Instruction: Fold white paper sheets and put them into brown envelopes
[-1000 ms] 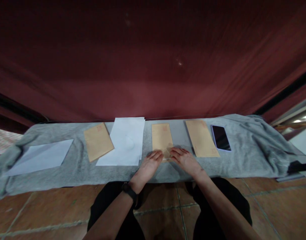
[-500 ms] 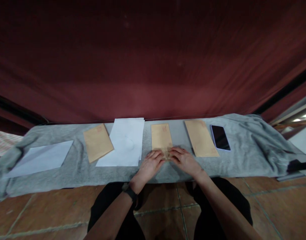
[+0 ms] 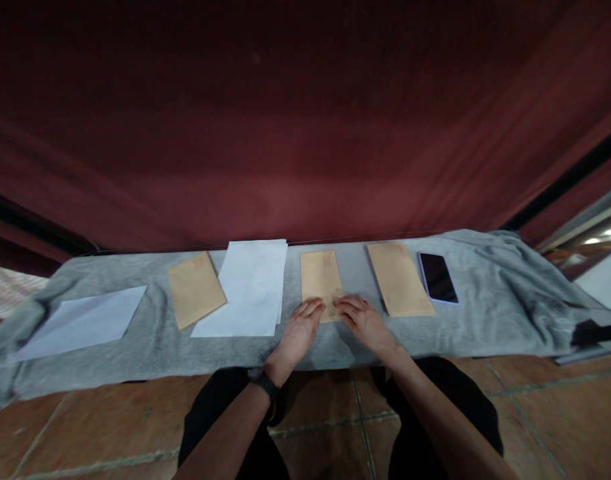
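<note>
A small brown paper envelope [image 3: 321,273] with red print lies flat, its near end between my two hands. My left hand [image 3: 302,328] has its fingers together and bent on the envelope's near left edge. On the near right edge rest the fingers of my right hand [image 3: 364,323], also close together. The fingertips hide parts of the envelope's sides, and its lower end shows between the hands. To the right lies a larger brown envelope [image 3: 399,280]. Left of my hands, white paper sheets [image 3: 250,293] lie partly under another brown envelope [image 3: 196,291].
A grey cloth [image 3: 490,300] covers the narrow bench. A phone [image 3: 438,279] in a purple case lies at right, and a white sheet [image 3: 82,321] at far left. A dark red curtain [image 3: 305,147] hangs behind. Below is a tiled floor [image 3: 95,427].
My hands have moved slightly apart at the envelope's near end, so more of that end shows between them. The view has shifted a little.
</note>
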Demonstrator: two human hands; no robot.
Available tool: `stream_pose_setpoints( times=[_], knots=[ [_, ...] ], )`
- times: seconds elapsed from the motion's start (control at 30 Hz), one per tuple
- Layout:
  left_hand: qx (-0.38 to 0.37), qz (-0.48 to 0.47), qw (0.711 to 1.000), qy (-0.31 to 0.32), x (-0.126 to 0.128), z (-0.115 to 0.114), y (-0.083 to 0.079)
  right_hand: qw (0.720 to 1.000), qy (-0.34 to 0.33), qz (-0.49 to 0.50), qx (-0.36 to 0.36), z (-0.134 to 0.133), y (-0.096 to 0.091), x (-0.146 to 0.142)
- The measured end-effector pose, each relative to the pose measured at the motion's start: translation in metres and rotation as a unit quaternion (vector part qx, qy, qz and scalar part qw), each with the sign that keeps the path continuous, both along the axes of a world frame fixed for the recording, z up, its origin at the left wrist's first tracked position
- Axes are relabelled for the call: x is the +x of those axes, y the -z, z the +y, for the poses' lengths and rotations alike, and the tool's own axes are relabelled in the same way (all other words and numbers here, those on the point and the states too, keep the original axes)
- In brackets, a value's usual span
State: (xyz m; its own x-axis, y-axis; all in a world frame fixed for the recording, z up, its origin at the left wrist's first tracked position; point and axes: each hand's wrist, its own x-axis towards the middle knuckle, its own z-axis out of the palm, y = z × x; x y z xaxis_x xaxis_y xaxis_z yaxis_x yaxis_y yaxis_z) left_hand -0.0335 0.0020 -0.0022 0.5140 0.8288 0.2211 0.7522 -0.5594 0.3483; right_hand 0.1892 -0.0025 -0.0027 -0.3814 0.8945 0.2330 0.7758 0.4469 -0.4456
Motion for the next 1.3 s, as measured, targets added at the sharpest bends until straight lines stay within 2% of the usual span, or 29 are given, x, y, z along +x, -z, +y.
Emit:
stream_pose_setpoints(
  times=[0.1, 0.23, 0.43, 0.63, 0.8, 0.93, 1.07, 1.3],
  knots=[
    [0.001, 0.016, 1.000, -0.019, 0.005, -0.001, 0.005, 0.999, -0.009, -0.031, 0.033, -0.009, 0.000, -0.014],
    [-0.008, 0.010, 0.999, -0.047, 0.006, -0.002, 0.008, 0.995, -0.082, -0.038, 0.047, -0.032, 0.007, -0.034],
    [-0.028, 0.032, 0.998, -0.037, 0.005, 0.012, -0.002, 0.993, -0.077, -0.071, 0.057, -0.045, 0.017, -0.041],
    [-0.032, 0.116, 0.993, -0.010, 0.029, 0.068, -0.003, 0.993, -0.074, -0.069, 0.063, -0.042, 0.012, -0.041],
    [-0.014, 0.116, 0.992, -0.036, 0.056, 0.124, 0.002, 0.993, -0.081, -0.059, 0.068, -0.041, 0.005, -0.042],
    [-0.018, 0.112, 0.991, -0.066, 0.064, 0.149, 0.003, 0.993, -0.082, -0.048, 0.071, -0.040, 0.003, -0.042],
    [-0.021, 0.125, 0.991, -0.039, 0.057, 0.145, 0.007, 0.995, -0.080, -0.011, 0.066, -0.037, 0.007, -0.039],
    [-0.042, 0.135, 0.989, 0.035, 0.033, 0.094, 0.008, 0.995, -0.064, 0.004, 0.072, -0.036, 0.011, -0.037]
  ],
)
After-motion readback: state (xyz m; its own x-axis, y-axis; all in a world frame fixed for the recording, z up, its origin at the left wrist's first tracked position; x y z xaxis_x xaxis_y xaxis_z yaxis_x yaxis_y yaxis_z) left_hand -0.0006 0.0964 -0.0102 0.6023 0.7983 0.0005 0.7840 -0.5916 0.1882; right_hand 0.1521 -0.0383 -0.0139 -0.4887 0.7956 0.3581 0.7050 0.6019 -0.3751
